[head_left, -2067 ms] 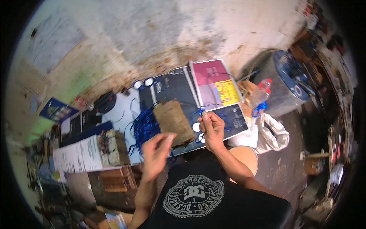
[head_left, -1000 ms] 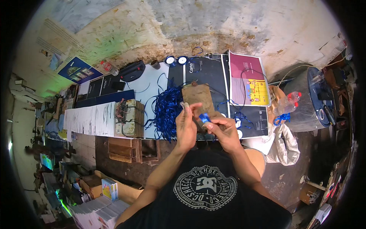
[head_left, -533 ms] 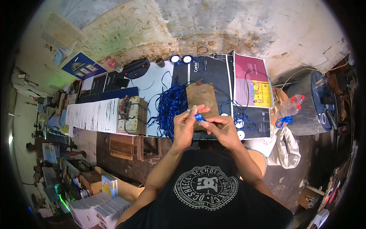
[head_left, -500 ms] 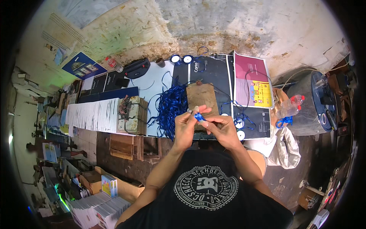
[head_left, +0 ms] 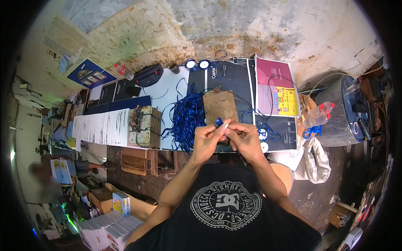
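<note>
My left hand (head_left: 205, 141) is closed in a pinch, and a short folded loop of shiny blue ribbon (head_left: 219, 121) sticks up from its fingers. Pressed against its fingertips, my right hand (head_left: 246, 141) pinches the same ribbon, whose lower part the fingers mostly hide. Both hands are over the front edge of the table, just before a worn brown board (head_left: 220, 104). A big tangled heap of blue ribbon strips (head_left: 186, 119) lies left of the board.
White ribbon spools (head_left: 204, 64) stand at the back, others (head_left: 264, 147) by my right hand. On the left are a bundled block (head_left: 146, 129) and a long row of white paper stacks (head_left: 102, 129). Plastic bottles (head_left: 320, 113) and a grey drum (head_left: 335, 121) stand right. Another person is at far left.
My hands have drawn closer together, fingertips now meeting. The ribbon loop, earlier spread between them, now stands up above my left fingers. At far left, the other person has shifted nearer.
</note>
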`<act>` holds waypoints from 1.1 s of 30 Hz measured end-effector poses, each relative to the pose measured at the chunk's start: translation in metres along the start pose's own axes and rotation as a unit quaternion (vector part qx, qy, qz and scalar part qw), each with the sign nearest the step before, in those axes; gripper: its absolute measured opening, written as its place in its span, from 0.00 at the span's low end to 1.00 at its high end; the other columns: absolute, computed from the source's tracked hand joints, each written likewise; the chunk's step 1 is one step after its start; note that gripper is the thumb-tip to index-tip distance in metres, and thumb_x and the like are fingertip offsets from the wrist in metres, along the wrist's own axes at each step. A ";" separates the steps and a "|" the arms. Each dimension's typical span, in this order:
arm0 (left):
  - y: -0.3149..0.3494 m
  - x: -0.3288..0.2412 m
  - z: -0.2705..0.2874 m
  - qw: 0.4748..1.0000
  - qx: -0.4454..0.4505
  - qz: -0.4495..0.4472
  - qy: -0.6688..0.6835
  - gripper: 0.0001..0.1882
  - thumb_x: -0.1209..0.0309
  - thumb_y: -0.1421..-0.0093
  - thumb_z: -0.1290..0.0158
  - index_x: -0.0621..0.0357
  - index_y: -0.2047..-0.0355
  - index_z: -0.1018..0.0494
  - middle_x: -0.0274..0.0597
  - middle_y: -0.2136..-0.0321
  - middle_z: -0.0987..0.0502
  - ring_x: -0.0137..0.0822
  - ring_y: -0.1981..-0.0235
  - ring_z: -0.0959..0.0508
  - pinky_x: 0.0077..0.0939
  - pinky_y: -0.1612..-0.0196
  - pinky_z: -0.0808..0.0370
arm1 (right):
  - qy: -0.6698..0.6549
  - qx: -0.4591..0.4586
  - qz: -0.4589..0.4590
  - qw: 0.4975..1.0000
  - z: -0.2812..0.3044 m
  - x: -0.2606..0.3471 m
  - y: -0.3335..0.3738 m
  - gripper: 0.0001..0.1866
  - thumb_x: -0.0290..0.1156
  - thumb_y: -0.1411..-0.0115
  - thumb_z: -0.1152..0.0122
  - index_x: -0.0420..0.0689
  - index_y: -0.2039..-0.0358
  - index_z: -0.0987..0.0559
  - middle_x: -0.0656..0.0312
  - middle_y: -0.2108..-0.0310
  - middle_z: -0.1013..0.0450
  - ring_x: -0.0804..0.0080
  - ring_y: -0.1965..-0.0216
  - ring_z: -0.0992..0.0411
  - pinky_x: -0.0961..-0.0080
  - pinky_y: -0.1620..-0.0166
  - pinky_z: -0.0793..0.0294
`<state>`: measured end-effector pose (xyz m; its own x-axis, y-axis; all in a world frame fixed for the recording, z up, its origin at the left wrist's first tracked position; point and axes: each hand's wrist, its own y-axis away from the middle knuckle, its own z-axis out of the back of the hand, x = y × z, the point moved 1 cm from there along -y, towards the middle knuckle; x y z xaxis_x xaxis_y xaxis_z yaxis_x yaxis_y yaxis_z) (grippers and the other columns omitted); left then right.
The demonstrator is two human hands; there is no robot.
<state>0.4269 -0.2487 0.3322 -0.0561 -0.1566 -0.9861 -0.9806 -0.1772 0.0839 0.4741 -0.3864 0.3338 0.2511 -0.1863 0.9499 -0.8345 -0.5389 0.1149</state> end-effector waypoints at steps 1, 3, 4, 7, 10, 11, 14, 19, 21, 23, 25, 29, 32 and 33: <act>-0.001 0.004 0.001 1.000 0.006 -0.010 0.004 0.13 0.71 0.35 0.53 0.69 0.68 0.23 0.49 0.63 0.21 0.31 0.62 0.23 0.24 0.62 0.27 | 0.000 0.000 0.001 1.000 0.000 0.000 0.000 0.08 0.27 0.40 0.43 0.36 0.64 0.20 0.63 0.76 0.24 0.88 0.85 0.39 0.88 0.82 0.41; -0.003 0.008 0.000 0.998 0.003 -0.008 0.066 0.13 0.71 0.35 0.53 0.69 0.67 0.23 0.49 0.62 0.21 0.29 0.64 0.23 0.22 0.63 0.27 | 0.012 0.009 0.005 1.000 0.000 0.000 0.001 0.08 0.26 0.40 0.43 0.35 0.62 0.21 0.63 0.76 0.24 0.88 0.85 0.39 0.88 0.82 0.40; -0.003 0.009 0.000 0.992 0.001 -0.004 0.128 0.13 0.71 0.35 0.53 0.68 0.67 0.22 0.49 0.61 0.22 0.26 0.66 0.24 0.21 0.64 0.28 | 0.012 0.010 0.005 1.000 -0.001 0.001 0.001 0.08 0.26 0.40 0.43 0.35 0.62 0.21 0.63 0.76 0.24 0.88 0.85 0.39 0.88 0.82 0.40; -0.007 0.006 0.002 0.981 0.018 0.010 0.193 0.13 0.70 0.35 0.53 0.68 0.65 0.23 0.50 0.61 0.22 0.25 0.69 0.25 0.20 0.65 0.28 | -0.013 -0.011 -0.006 1.000 -0.003 0.005 0.002 0.10 0.26 0.39 0.43 0.35 0.60 0.22 0.63 0.77 0.24 0.88 0.86 0.39 0.88 0.82 0.40; -0.006 0.003 -0.001 0.988 -0.003 0.031 0.154 0.13 0.69 0.35 0.53 0.68 0.64 0.23 0.51 0.60 0.22 0.25 0.69 0.25 0.20 0.67 0.28 | 0.002 -0.007 -0.004 1.000 -0.001 0.004 0.002 0.10 0.26 0.39 0.44 0.35 0.59 0.23 0.63 0.77 0.24 0.88 0.86 0.39 0.88 0.83 0.40; -0.006 0.003 -0.002 0.988 -0.003 0.031 0.154 0.13 0.69 0.35 0.53 0.68 0.64 0.23 0.51 0.60 0.22 0.25 0.69 0.25 0.20 0.67 0.28 | 0.001 -0.006 -0.002 1.000 0.000 0.004 0.002 0.09 0.26 0.39 0.44 0.35 0.60 0.23 0.63 0.77 0.24 0.88 0.86 0.39 0.88 0.83 0.40; -0.007 0.004 -0.002 0.990 0.002 0.028 0.136 0.13 0.69 0.35 0.52 0.68 0.63 0.24 0.51 0.59 0.23 0.25 0.70 0.25 0.17 0.69 0.28 | 0.003 -0.003 0.000 1.000 0.001 0.006 0.001 0.08 0.26 0.39 0.45 0.35 0.61 0.23 0.62 0.77 0.24 0.88 0.87 0.39 0.88 0.83 0.40; -0.008 0.004 -0.003 0.992 0.006 0.014 0.126 0.15 0.67 0.35 0.53 0.69 0.63 0.24 0.51 0.60 0.23 0.29 0.66 0.23 0.18 0.69 0.27 | 0.002 -0.003 0.008 1.000 0.001 0.004 0.000 0.08 0.26 0.39 0.44 0.35 0.63 0.24 0.61 0.76 0.24 0.87 0.85 0.36 0.88 0.84 0.40; -0.009 -0.005 -0.005 0.988 -0.006 0.033 0.149 0.16 0.66 0.34 0.54 0.69 0.63 0.25 0.50 0.61 0.23 0.30 0.66 0.22 0.18 0.69 0.27 | 0.013 -0.016 -0.010 1.000 -0.004 0.011 0.002 0.08 0.27 0.39 0.43 0.35 0.63 0.24 0.63 0.77 0.25 0.86 0.82 0.34 0.86 0.82 0.38; -0.011 -0.016 -0.003 0.980 -0.016 0.058 0.192 0.17 0.64 0.34 0.55 0.68 0.61 0.26 0.48 0.62 0.22 0.34 0.62 0.21 0.22 0.66 0.25 | 0.037 0.017 -0.016 0.999 -0.004 0.017 0.002 0.08 0.28 0.40 0.42 0.36 0.64 0.25 0.65 0.79 0.27 0.86 0.81 0.34 0.85 0.80 0.38; -0.021 -0.011 0.003 0.981 -0.062 0.024 0.184 0.16 0.64 0.34 0.54 0.67 0.61 0.26 0.47 0.63 0.22 0.34 0.61 0.22 0.25 0.63 0.25 | 0.076 0.059 -0.016 0.995 0.001 0.003 0.000 0.08 0.31 0.40 0.41 0.38 0.68 0.24 0.70 0.82 0.32 0.86 0.81 0.36 0.83 0.77 0.39; -0.037 -0.022 0.023 0.969 -0.142 -0.037 0.197 0.15 0.63 0.35 0.52 0.64 0.61 0.26 0.47 0.60 0.22 0.36 0.56 0.23 0.34 0.54 0.26 | 0.189 0.126 -0.041 0.973 0.010 0.007 0.000 0.15 0.38 0.39 0.43 0.41 0.76 0.24 0.72 0.86 0.37 0.87 0.81 0.41 0.82 0.78 0.42; -0.045 -0.028 0.041 0.966 -0.157 -0.048 0.200 0.14 0.64 0.35 0.53 0.64 0.60 0.27 0.48 0.58 0.23 0.37 0.54 0.23 0.35 0.53 0.26 | 0.159 0.148 -0.050 0.975 0.014 0.006 0.000 0.15 0.37 0.39 0.43 0.40 0.77 0.25 0.73 0.87 0.40 0.87 0.82 0.44 0.82 0.79 0.45; -0.047 -0.030 0.047 0.963 -0.172 -0.050 0.203 0.14 0.64 0.35 0.53 0.64 0.59 0.28 0.48 0.57 0.24 0.38 0.53 0.24 0.36 0.53 0.26 | 0.159 0.148 -0.049 0.975 0.017 0.007 -0.001 0.15 0.37 0.39 0.43 0.40 0.77 0.25 0.73 0.87 0.40 0.87 0.82 0.44 0.82 0.79 0.45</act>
<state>0.4658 -0.1903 0.3509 0.1825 -0.4757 -0.8605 -0.8528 -0.5122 0.1022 0.4845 -0.4009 0.3350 0.1196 0.1167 0.9859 -0.6244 -0.7633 0.1661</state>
